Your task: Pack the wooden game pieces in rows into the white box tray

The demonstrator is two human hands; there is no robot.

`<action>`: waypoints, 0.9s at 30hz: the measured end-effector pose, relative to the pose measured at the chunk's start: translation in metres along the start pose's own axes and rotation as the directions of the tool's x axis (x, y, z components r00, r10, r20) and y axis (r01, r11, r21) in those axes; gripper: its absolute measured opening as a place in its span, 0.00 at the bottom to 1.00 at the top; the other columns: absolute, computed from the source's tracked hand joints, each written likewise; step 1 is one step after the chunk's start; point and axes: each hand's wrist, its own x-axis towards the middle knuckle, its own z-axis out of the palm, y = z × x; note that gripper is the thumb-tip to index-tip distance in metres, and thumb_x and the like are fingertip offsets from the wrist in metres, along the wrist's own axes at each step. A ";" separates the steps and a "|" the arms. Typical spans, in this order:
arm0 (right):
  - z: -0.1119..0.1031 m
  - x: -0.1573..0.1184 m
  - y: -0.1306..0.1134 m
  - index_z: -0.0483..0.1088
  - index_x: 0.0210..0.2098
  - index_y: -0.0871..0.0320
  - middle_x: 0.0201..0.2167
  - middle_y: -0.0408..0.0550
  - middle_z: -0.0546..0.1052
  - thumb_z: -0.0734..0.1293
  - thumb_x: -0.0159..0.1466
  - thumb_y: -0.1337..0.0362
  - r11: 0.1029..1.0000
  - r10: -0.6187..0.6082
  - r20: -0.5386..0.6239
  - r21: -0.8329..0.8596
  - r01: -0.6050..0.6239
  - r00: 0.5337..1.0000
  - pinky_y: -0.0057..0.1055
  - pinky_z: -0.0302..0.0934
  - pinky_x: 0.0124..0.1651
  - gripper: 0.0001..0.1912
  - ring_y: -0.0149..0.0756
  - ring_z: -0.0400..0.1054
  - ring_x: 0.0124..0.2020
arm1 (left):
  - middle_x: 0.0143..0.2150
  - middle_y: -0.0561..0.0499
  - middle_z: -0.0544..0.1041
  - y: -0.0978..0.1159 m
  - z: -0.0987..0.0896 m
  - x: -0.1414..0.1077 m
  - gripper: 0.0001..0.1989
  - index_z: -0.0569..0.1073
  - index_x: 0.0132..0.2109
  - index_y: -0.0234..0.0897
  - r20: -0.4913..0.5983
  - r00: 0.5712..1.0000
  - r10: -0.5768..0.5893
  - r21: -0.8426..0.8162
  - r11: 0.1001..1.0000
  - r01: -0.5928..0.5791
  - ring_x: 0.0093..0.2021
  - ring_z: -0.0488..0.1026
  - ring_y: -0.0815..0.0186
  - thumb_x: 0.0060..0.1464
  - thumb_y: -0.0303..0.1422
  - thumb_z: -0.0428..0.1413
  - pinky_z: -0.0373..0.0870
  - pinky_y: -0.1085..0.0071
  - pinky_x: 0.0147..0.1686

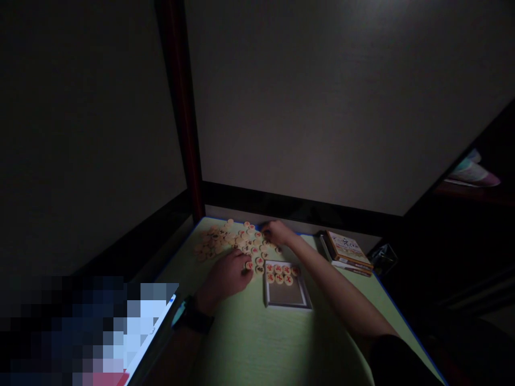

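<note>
My left hand (pixel 230 273), with a dark watch on the wrist, is closed with a round Chinese chess piece (pixel 249 265) between thumb and fingers. It is just left of a shallow tray (pixel 286 295). In the tray's far part lie two rows of light discs with red characters (pixel 279 269). My right hand (pixel 277 232) reaches to the far side of a loose heap of chess pieces (pixel 217 239). Its fingers are curled down at the heap's right edge; what they grip is hidden in shadow.
A light green table (pixel 261 343) with blue edges stands against dark wall panels. Stacked boxes (pixel 348 252) lie on its right side, and a dark bin-like object (pixel 383 258) is beyond them. A bright, pixelated patch (pixel 148 316) covers the lower left.
</note>
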 end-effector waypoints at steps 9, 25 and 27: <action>-0.006 -0.018 -0.007 0.71 0.52 0.62 0.45 0.58 0.80 0.64 0.61 0.73 0.998 0.053 -0.032 -0.032 -0.054 0.998 0.30 0.61 0.43 0.19 0.44 0.74 0.45 | 0.45 0.46 0.80 -0.006 -0.012 0.006 0.12 0.78 0.44 0.38 -0.118 0.975 -0.186 0.095 0.976 0.198 0.44 0.75 0.60 0.58 0.30 0.51 0.66 0.68 0.42; -0.001 -0.067 -0.074 0.72 0.36 0.58 0.36 0.48 0.77 0.67 0.55 0.78 0.907 -0.396 -0.059 0.127 0.401 0.916 0.28 0.59 0.42 0.12 0.37 0.70 0.40 | 0.39 0.44 0.81 -0.010 -0.015 0.006 0.15 0.78 0.36 0.36 -0.046 0.976 -0.214 0.156 0.963 0.218 0.40 0.75 0.62 0.63 0.32 0.47 0.60 0.68 0.37; -0.004 -0.065 -0.073 0.73 0.35 0.58 0.36 0.47 0.78 0.67 0.55 0.78 0.900 -0.425 -0.034 0.097 0.426 0.905 0.28 0.59 0.41 0.11 0.36 0.70 0.40 | 0.40 0.44 0.81 -0.009 -0.014 0.007 0.15 0.78 0.37 0.36 -0.039 0.974 -0.225 0.165 0.960 0.228 0.40 0.75 0.61 0.63 0.31 0.47 0.60 0.68 0.37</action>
